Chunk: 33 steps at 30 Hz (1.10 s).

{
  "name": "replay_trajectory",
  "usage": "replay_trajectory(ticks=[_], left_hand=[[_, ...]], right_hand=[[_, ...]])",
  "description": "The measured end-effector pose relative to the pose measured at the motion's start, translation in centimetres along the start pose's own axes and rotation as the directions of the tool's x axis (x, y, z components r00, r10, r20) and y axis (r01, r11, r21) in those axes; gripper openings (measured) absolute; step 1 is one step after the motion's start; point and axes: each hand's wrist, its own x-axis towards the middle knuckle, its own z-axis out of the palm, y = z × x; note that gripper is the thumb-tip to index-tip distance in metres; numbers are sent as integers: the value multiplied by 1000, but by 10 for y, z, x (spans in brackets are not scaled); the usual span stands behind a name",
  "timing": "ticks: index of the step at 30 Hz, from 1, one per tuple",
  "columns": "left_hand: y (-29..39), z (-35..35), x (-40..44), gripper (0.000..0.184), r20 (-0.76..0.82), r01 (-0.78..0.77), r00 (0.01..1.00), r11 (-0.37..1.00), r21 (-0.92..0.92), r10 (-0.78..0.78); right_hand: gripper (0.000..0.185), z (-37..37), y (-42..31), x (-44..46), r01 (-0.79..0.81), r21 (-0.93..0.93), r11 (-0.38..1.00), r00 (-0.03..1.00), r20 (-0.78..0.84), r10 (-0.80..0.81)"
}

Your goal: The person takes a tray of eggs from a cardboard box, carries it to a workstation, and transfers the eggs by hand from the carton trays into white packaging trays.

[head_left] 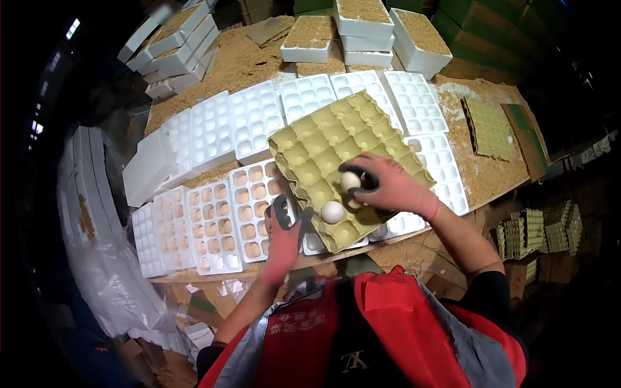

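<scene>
My right hand [391,186], in a pink glove with dark fingertips, closes its thumb and fingers around a white egg [350,181] over a yellowish pulp egg tray [330,134]. Another egg, partly hidden, shows just beneath those fingers. A further white egg [333,212] sits in a cup near the tray's front corner. The pulp tray lies tilted across white foam trays. My left hand [284,239], gloved the same way, is beside its left edge, thumb and fingers apart, above a foam egg tray [236,212] whose cups look brownish inside. No egg shows in that hand.
White foam trays [255,116] line the table in two rows. Foam boxes topped with sawdust-like filling [365,26] are stacked at the back. Another pulp tray [490,129] lies on the right beside cardboard. Stacked pulp trays [521,234] stand lower right; plastic-wrapped foam [103,258] stands left.
</scene>
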Motion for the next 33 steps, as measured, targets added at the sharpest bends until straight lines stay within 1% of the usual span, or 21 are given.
replay_trajectory(ticks=[2,3,4,5,6,8,9,10,12,14,15,18,20,21,22,25,28,30,31,32,33], left_hand=[[5,9,-1,77,110,-149,986,950,274,123],[8,20,-7,69,21,-121,993,944,307,120],[27,27,-14,66,-2,-116,993,980,163,118],[29,29,-13,67,-2,-106,994,983,148,108],[26,29,-13,68,-4,-93,996,986,139,95],[17,31,-16,68,-42,-236,970,971,44,238],[14,32,-15,62,-114,-326,930,926,190,350],[37,32,-24,63,-101,-343,934,939,3,342],[51,31,-23,65,-60,-438,899,883,-169,434],[83,32,-14,62,-66,-531,847,841,-106,527],[99,46,-9,61,3,-535,842,835,-129,539],[145,100,3,57,205,-537,797,822,-190,568],[163,142,9,55,316,-539,746,810,-230,586],[165,164,9,53,337,-531,747,819,-216,573],[168,186,8,51,352,-521,753,830,-198,556],[149,236,6,42,394,-450,811,891,-53,433],[140,267,-8,39,406,-314,857,947,-75,316],[119,269,-13,47,417,-452,823,889,72,384],[106,266,-27,50,349,-523,826,833,180,443],[94,264,-39,54,303,-581,810,758,296,502],[76,256,-48,56,308,-611,791,704,362,529]], right_hand=[[57,13,28,-11,179,-299,937,943,-221,-250],[59,3,33,-16,60,-364,930,879,-422,-222],[61,-9,39,-21,-77,-403,912,773,-602,-201],[62,-15,64,-25,-307,-478,823,704,-696,-141],[57,-9,97,-32,-464,-414,783,674,-739,8],[51,-16,90,-49,-549,70,833,755,-385,531],[49,-16,86,-56,-503,64,862,743,-477,469],[46,-11,83,-63,-459,49,887,727,-554,407],[44,-17,76,-82,-367,182,912,715,-572,401],[44,-30,71,-103,-229,313,922,706,-598,379],[44,-34,93,-117,-60,439,896,680,-640,359],[39,-51,121,-174,182,740,647,570,-616,544],[40,-59,176,-217,280,696,662,428,-707,563],[40,-63,208,-240,266,657,705,304,-751,586],[40,-72,241,-262,243,623,743,184,-782,596],[37,-92,334,-311,264,622,737,-28,-759,651],[44,-119,447,-336,116,664,739,-227,-707,670],[46,-133,546,-329,234,557,797,-259,-754,604],[48,-139,604,-330,400,604,690,-172,-690,703],[49,-152,604,-316,199,718,667,-201,-636,745],[52,-153,660,-318,408,611,679,-49,-728,684]])
